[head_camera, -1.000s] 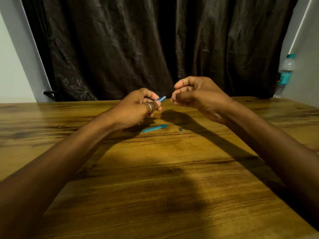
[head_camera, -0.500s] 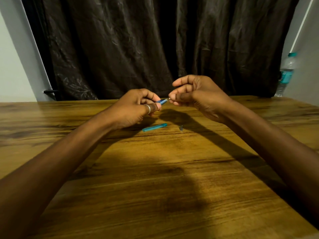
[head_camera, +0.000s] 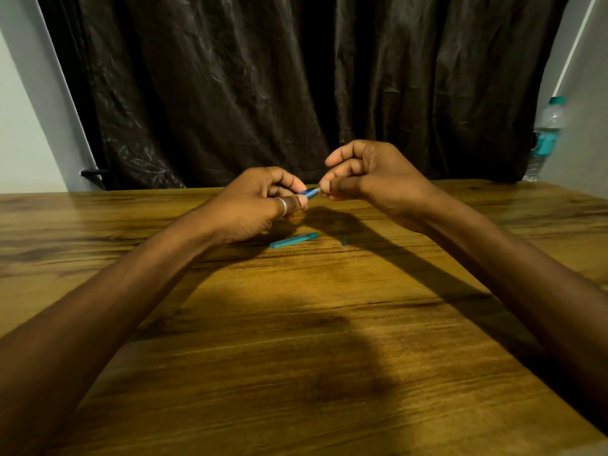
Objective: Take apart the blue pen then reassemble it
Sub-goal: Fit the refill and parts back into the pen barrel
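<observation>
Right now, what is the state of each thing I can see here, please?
Pen barrel: held in the air by the left hand, the right hand pinching at its tip.
Teal tube: lying flat on the table, separate, untouched.
Small dark part: resting on the table, apart from the tube.
Water bottle: upright, cap on.
Curtain: drawn shut.

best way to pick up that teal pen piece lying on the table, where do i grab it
Pinch the teal pen piece across its middle, thumb and finger on its two long sides, coming straight down from above. It lies flat on the wooden table, slim and straight, so its ends give little to hold. It is clear of the left hand and the small part beside it.
</observation>
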`<state>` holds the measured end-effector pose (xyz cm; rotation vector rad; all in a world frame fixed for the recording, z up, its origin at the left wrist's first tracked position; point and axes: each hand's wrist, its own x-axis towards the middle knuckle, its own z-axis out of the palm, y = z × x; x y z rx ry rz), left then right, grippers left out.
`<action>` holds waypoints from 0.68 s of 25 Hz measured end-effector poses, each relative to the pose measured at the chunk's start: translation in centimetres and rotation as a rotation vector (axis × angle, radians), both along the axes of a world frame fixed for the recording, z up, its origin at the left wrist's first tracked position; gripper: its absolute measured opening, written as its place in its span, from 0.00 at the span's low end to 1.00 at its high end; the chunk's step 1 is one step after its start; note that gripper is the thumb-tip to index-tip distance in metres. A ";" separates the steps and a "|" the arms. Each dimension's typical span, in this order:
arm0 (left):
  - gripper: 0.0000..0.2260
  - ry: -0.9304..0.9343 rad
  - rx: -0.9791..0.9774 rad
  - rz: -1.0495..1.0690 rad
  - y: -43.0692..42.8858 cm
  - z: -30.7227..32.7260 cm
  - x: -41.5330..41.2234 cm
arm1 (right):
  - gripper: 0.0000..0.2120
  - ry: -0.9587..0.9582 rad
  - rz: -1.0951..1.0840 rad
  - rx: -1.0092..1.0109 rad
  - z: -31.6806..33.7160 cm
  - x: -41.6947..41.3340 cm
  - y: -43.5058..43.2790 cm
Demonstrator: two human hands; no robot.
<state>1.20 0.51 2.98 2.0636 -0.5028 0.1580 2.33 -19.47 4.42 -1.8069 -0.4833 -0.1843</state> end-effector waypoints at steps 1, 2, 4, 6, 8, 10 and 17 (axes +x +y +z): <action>0.10 0.002 0.009 0.002 0.0 0.0 0.0 | 0.16 -0.022 -0.010 -0.037 0.0 -0.1 0.0; 0.09 0.006 0.016 0.004 0.1 0.0 0.1 | 0.17 -0.039 -0.021 -0.071 0.0 -0.1 0.0; 0.10 0.022 0.025 0.006 0.2 -0.1 0.0 | 0.17 -0.063 -0.041 -0.126 0.0 -0.2 0.0; 0.10 0.031 0.033 0.007 0.2 -0.1 0.0 | 0.16 -0.087 -0.060 -0.177 0.0 -0.2 0.1; 0.10 0.022 0.043 0.003 0.1 -0.1 0.0 | 0.16 -0.103 -0.068 -0.212 -0.1 -0.2 0.1; 0.11 0.016 0.052 0.000 0.1 -0.1 0.1 | 0.15 -0.106 -0.063 -0.228 -0.1 -0.3 0.2; 0.10 0.028 0.060 -0.024 0.4 -0.3 0.4 | 0.15 -0.054 -0.036 -0.240 -0.1 -0.4 0.3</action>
